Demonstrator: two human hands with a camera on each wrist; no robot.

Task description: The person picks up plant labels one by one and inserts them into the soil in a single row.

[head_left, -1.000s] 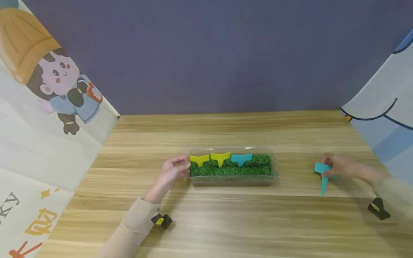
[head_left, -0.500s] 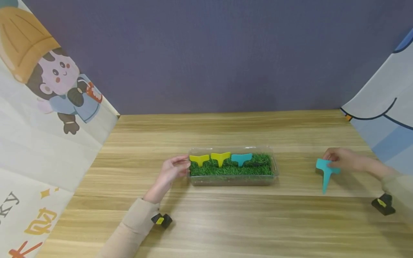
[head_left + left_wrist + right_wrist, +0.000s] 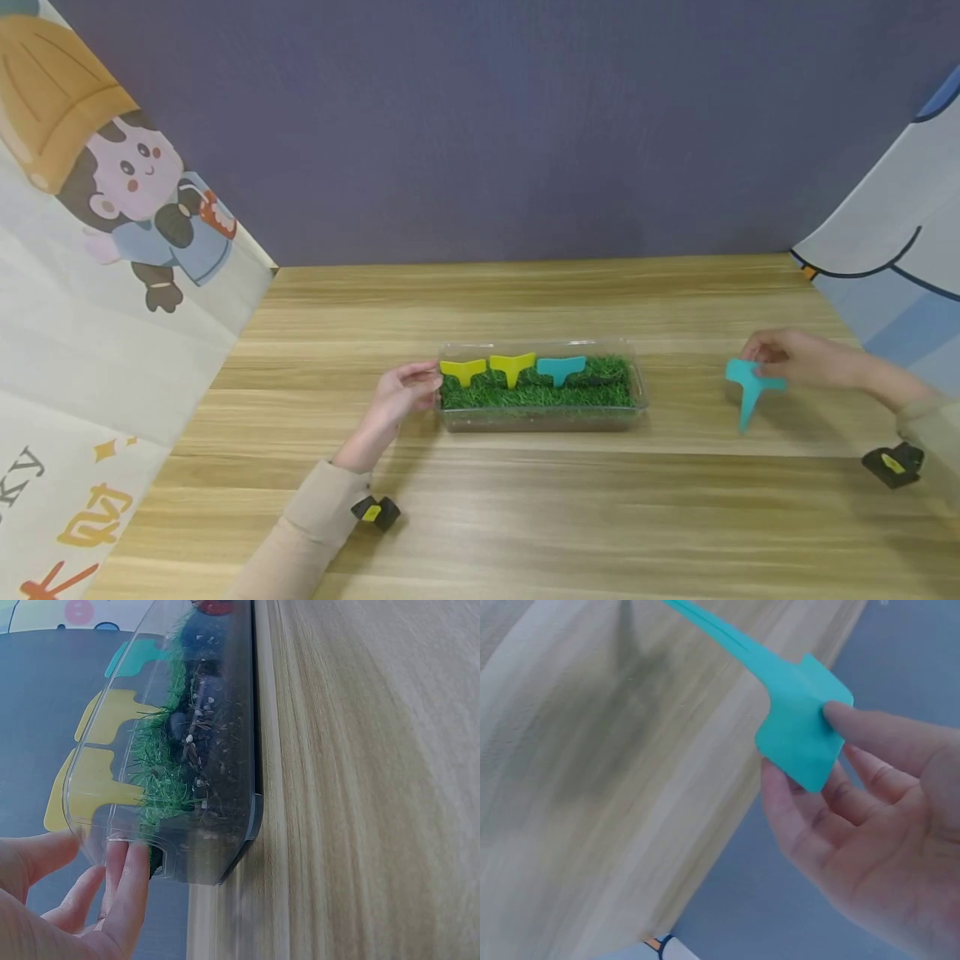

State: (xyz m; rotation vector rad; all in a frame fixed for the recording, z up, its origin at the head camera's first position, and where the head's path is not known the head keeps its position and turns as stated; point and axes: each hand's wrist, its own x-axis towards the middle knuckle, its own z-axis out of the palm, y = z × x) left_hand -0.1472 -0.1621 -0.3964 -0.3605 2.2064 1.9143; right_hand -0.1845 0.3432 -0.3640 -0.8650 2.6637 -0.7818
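Observation:
A clear plastic box [image 3: 543, 421] holds soil and green artificial grass [image 3: 540, 398]. Two yellow T-shaped plant labels [image 3: 513, 367] and a teal one [image 3: 561, 370] stand upright in the grass. At the box's left end is my left hand [image 3: 397, 396], its fingers resting against the end wall [image 3: 169, 859] in the left wrist view. Right of the box and above the table, my right hand [image 3: 806, 358] pinches another teal plant label [image 3: 752, 383] by its wide head, stem pointing down. In the right wrist view, thumb and fingers hold the label's head [image 3: 802, 720].
The wooden table [image 3: 525, 517] reaches back to a dark blue-grey panel [image 3: 525, 133]. Printed cloths stand on the left [image 3: 150, 350] and right [image 3: 900, 250]. A black wrist device [image 3: 377, 512] hangs at the left cuff, another [image 3: 892, 464] at the right.
My right hand has lifted the teal plant label slightly, moving it up and a little left, its face now turned to the head view. The left hand and box have not moved.

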